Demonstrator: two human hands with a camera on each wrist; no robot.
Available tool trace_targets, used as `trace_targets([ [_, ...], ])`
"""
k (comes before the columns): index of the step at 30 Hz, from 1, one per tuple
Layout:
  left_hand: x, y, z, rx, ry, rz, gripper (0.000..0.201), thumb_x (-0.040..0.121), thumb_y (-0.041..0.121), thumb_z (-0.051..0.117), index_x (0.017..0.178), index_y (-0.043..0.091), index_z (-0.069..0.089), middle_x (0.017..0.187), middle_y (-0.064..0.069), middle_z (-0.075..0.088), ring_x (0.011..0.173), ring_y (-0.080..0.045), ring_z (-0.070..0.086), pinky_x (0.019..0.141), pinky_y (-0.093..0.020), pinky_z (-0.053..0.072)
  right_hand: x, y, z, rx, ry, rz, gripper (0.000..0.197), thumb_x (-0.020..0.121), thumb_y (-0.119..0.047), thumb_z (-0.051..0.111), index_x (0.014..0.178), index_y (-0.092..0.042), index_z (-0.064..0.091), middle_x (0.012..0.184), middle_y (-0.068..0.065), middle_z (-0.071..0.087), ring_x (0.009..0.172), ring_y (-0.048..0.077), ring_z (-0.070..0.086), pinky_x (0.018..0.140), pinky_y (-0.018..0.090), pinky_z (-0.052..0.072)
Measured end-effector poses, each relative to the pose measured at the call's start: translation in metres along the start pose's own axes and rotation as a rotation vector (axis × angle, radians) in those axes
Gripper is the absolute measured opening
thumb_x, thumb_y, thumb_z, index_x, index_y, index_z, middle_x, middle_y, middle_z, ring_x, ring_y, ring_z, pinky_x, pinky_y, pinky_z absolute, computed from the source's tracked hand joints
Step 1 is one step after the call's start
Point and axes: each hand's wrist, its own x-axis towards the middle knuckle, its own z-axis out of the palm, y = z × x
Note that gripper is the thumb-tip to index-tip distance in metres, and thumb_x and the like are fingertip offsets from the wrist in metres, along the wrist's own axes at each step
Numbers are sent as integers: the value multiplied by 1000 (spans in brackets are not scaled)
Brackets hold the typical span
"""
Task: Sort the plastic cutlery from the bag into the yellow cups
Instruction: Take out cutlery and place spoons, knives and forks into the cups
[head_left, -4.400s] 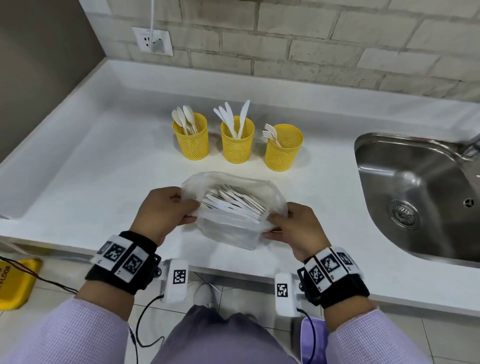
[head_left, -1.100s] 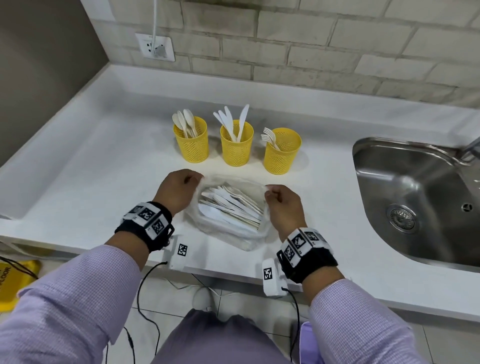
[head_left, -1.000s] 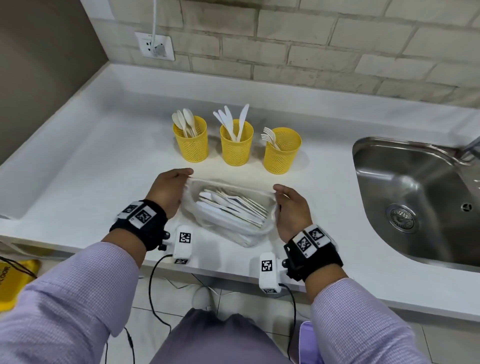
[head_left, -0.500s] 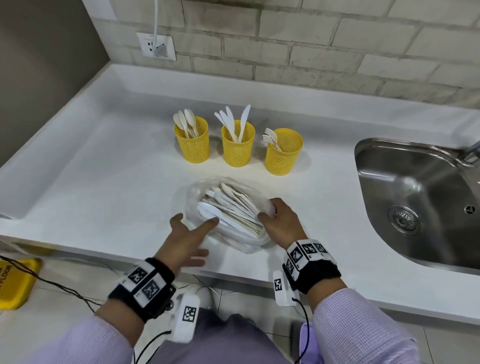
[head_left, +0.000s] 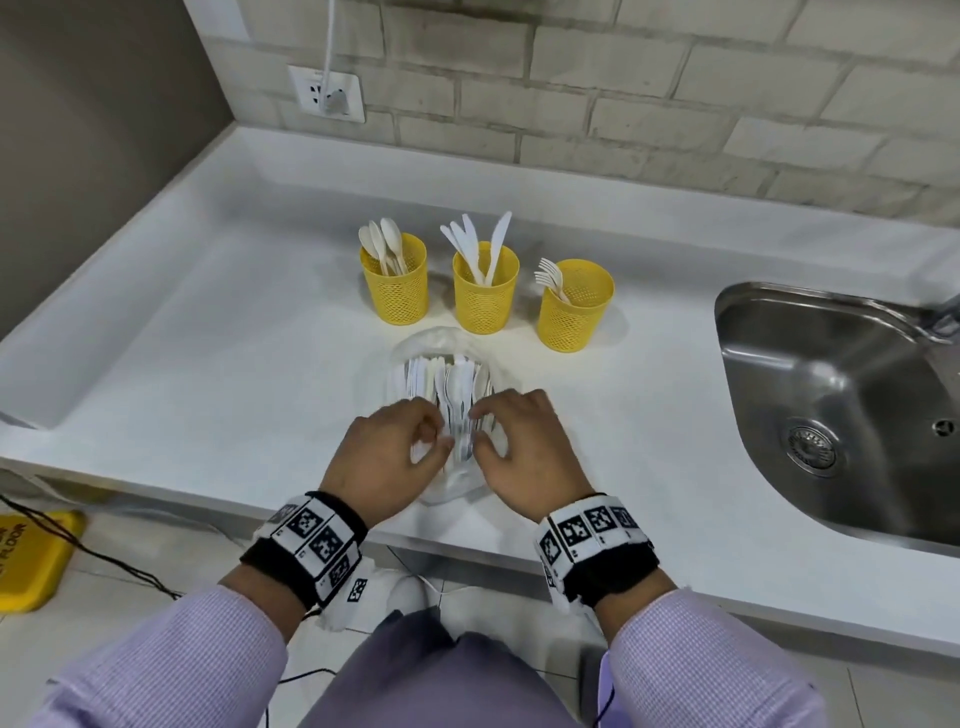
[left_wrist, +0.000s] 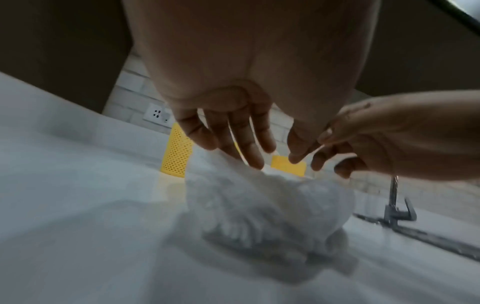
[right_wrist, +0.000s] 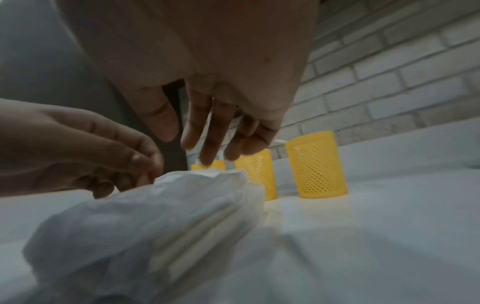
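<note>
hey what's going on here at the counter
A person is sorting plastic cutlery from a clear bag on the counter into three yellow cups: spoons in the left one, knives in the middle, forks in the right. Both the left hand and right hand are at the bag's near end, working on it.

Head looks down; 2 wrist views, low and close, share the bag (head_left: 441, 374).

White counter (head_left: 208, 353) w/ steel sink (head_left: 852, 395) set in at right, tap (left_wrist: 394, 197) behind it, brick wall (head_left: 623, 88) at back w/ socket (head_left: 326, 93) & white cable (head_left: 330, 41) plugged in, yellow floor sign (head_left: 31, 561) on tiled floor (head_left: 156, 613) below left.
</note>
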Motion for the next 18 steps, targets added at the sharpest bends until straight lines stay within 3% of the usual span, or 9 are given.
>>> trace_targets([
  [3, 3, -8, -6, 170, -69, -49, 15, 98, 41, 56, 89, 29, 54, 78, 14, 63, 71, -12, 63, 76, -39, 52, 5, -8, 2, -260, -238, 61, 20, 99, -31, 43, 96, -22, 60, 93, -4, 70, 92, 28, 60, 85, 43, 43],
  [7, 12, -14, -15, 280, -153, -171, 26, 104, 44, 43, 87, 25, 47, 83, 9, 58, 76, -20, 58, 79, -38, 41, 10, -7, -1, -395, -334, 225, 26, 104, -32, 35, 88, -17, 50, 94, 6, 69, 89, 32, 64, 79, 40, 36],
  [9, 17, -15, -19, 315, -215, -255, 31, 104, 49, 41, 91, 23, 49, 87, 7, 60, 82, -24, 61, 81, -38, 44, 16, -9, 0, -384, -378, 330, 26, 104, -33, 37, 91, -14, 50, 101, 10, 67, 93, 33, 64, 77, 38, 37],
  [13, 32, -18, -17, 354, -344, -431, 65, 96, 70, 42, 124, 13, 54, 117, -8, 68, 107, -33, 66, 86, -38, 51, 32, -12, 7, -284, -343, 559, 41, 102, -44, 45, 116, -6, 55, 116, 14, 64, 106, 36, 64, 77, 36, 43],
  [15, 40, -21, -12, 332, -364, -458, 73, 91, 75, 48, 125, 11, 55, 121, -10, 67, 110, -33, 65, 86, -38, 50, 39, -11, 11, -227, -359, 637, 48, 99, -49, 50, 121, -7, 55, 120, 14, 63, 110, 36, 63, 79, 36, 45],
  [18, 52, -25, -8, 213, -343, -471, 63, 87, 69, 62, 115, 13, 57, 115, -7, 68, 106, -30, 65, 80, -34, 49, 45, -4, 15, -129, -331, 689, 42, 94, -44, 60, 118, -9, 55, 120, 13, 63, 109, 35, 63, 83, 36, 50],
])
